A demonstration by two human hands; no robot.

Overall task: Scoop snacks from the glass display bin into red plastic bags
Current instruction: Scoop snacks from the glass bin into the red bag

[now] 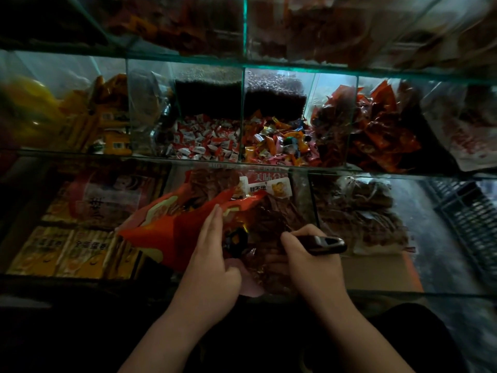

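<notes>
A red plastic bag (172, 232) with a yellow print lies open over the front glass bin (301, 200), mouth toward the brown packaged snacks (271, 219). My left hand (212, 254) holds the bag's edge, fingers straight along it and thumb tucked against the plastic. My right hand (309, 259) grips the dark handle of a scoop (328, 244); the scoop's bowl is hidden among the snacks and wrappers between my hands.
Neighbouring front bins hold yellow packets (61, 251) on the left and brown snacks (360, 211) on the right. The shelf behind has wrapped candies (207, 141), mixed sweets (277, 146) and red packets (376, 130). A dark crate (468, 219) sits at far right.
</notes>
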